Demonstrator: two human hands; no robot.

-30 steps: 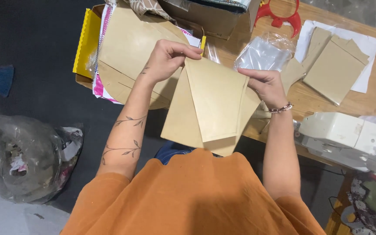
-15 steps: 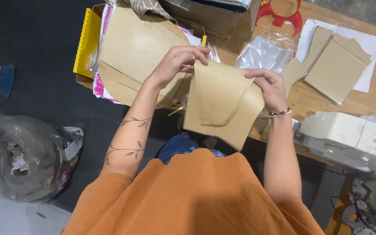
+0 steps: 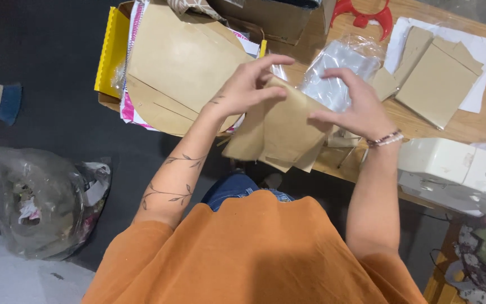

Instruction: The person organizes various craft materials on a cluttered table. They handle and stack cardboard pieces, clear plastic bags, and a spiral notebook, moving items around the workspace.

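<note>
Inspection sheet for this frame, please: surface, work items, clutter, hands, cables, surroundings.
Surface: wooden table, crowded.
Work items: stack of brown paper pieces, held over the table edge.
Clutter: clear plastic bag, large brown pattern sheets, cut brown pieces, cardboard box, red plastic piece, white machine.
Hands: left hand and right hand both grip the stack, fingers spread.
Cables: nothing seen.
Surroundings: dark floor, rubbish bag, blue brush.

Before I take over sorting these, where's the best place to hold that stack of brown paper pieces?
Probably by its two upper side edges, one hand from each side. The stack of brown paper pieces is thin, floppy and fanned out at the bottom, so a pinch at both sides should keep the sheets together. The left hand and right hand already flank it there.
</note>
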